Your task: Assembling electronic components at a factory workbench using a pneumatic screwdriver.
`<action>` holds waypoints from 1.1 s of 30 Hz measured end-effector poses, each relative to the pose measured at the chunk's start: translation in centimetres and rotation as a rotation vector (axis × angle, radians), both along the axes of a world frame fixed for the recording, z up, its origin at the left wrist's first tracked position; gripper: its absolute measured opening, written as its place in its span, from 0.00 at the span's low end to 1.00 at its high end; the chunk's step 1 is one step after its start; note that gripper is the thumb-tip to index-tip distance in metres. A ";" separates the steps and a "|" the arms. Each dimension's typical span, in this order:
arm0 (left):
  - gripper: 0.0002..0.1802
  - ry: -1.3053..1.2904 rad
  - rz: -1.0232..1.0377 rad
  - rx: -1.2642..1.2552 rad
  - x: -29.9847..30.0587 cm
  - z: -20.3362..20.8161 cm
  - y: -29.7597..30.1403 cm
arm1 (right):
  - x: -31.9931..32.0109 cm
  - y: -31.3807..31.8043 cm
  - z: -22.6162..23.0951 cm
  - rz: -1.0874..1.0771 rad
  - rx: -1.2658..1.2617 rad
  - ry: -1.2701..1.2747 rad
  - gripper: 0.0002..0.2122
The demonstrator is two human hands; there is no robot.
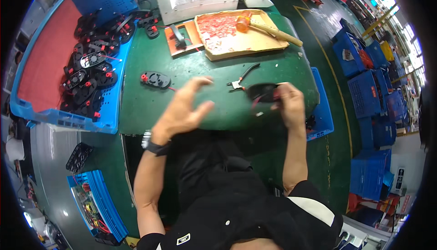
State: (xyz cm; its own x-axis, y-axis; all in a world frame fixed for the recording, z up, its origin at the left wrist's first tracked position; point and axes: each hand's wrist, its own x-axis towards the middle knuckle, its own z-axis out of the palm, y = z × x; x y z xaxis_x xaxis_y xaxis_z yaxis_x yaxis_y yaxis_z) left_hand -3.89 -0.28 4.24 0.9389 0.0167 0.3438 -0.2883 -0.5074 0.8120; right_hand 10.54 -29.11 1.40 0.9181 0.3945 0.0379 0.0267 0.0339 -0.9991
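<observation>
My right hand [292, 104] is closed around a dark oval plastic part [262, 93] with some red on it; motion smears its outline. Over the green table [223, 113], my left hand [181, 111] has its thumb and fingers spread, holding nothing. Between the hands, beyond them, a pair of cutting pliers [244, 78] with black handles lies close to the held part. Another black oval part [155, 79] with a red plug and a thin red wire rests on the table, to the far left of my left hand.
A blue crate [111, 118] heaped with black parts [93, 58] stands at the left. At the back sit a cardboard tray [248, 53] of small red pieces, an orange-headed mallet [243, 24] and an orange-brown board [175, 48]. Another blue bin [324, 99] adjoins the table's right edge.
</observation>
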 end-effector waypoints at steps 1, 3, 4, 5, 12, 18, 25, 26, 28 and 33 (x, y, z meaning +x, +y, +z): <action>0.24 -0.006 0.143 0.062 0.1 0.1 1.9 | 2.0 -2.5 -1.4 -0.161 0.121 0.038 0.10; 0.25 0.022 0.545 0.236 0.5 -1.0 5.8 | 5.3 -7.7 -2.2 -0.458 0.191 0.010 0.12; 0.28 0.085 0.748 0.370 0.3 -1.4 7.5 | 7.2 -10.0 -2.9 -0.542 0.223 0.012 0.12; 0.35 0.170 0.894 0.576 0.4 -1.8 8.5 | 9.1 -12.2 -3.8 -0.629 0.255 0.012 0.12; 0.48 0.668 0.929 0.590 3.3 -2.4 10.2 | 11.2 -3.2 0.2 -0.530 -0.417 -0.569 0.16; 0.40 0.612 0.655 0.577 3.6 -1.5 10.1 | 14.4 13.2 1.1 0.171 -0.770 -0.834 0.16; 0.36 0.414 0.433 -0.516 -1.1 -1.7 12.3 | 14.5 22.4 -1.0 0.183 -1.135 -0.805 0.18; 0.35 0.405 0.373 -0.709 -1.6 -2.3 12.3 | 15.0 22.5 -1.3 0.164 -1.139 -0.779 0.16; 0.35 0.370 0.314 -0.753 -3.0 -2.7 11.8 | 14.7 23.1 -1.3 0.208 -1.110 -0.794 0.13; 0.27 0.336 0.084 -0.974 -3.0 -3.5 8.6 | 16.1 22.1 -1.5 0.255 -1.154 -0.911 0.09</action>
